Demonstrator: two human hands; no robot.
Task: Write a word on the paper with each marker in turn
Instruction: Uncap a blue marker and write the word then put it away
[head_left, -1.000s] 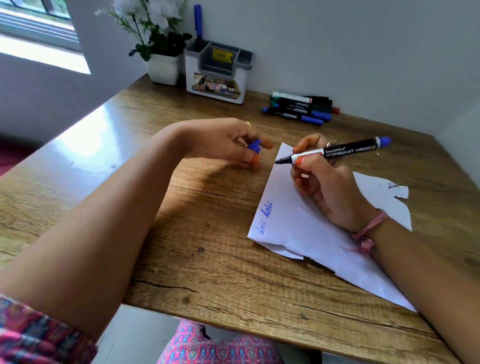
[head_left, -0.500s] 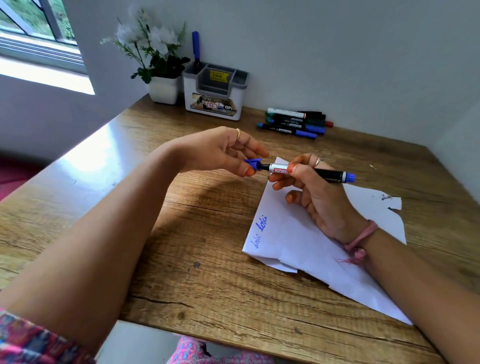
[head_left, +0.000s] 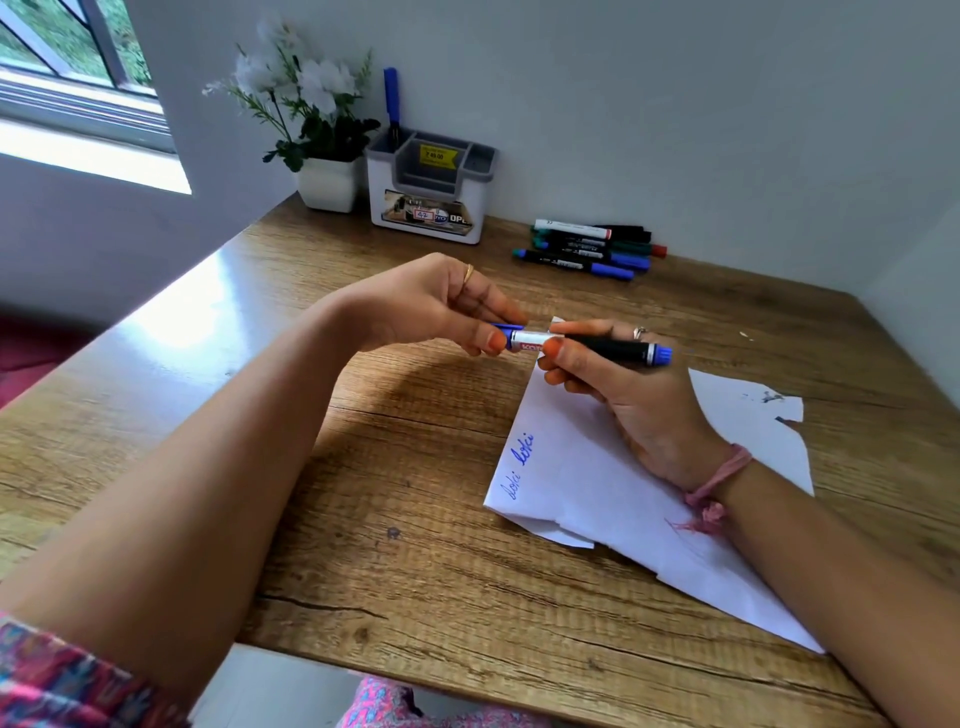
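My right hand (head_left: 618, 395) grips a black marker with a blue end (head_left: 608, 348), held level above the top corner of the white paper (head_left: 597, 483). My left hand (head_left: 441, 306) pinches the marker's blue cap (head_left: 503, 332) at the tip end, cap and marker pressed together. Two blue handwritten words (head_left: 519, 465) run along the paper's left edge. Several more markers (head_left: 587, 248) lie in a bunch at the back of the wooden table (head_left: 415, 519), near the wall.
A white desk organiser (head_left: 428, 192) with a blue pen stands at the back, beside a white pot of white flowers (head_left: 322, 156). The wall runs close behind them. The paper has a torn right corner (head_left: 779, 408). The table's front edge lies just before my lap.
The bare marker tip was apart from the cap a second ago. My hands have come together and the cap now sits over the tip; the marker has swung level.
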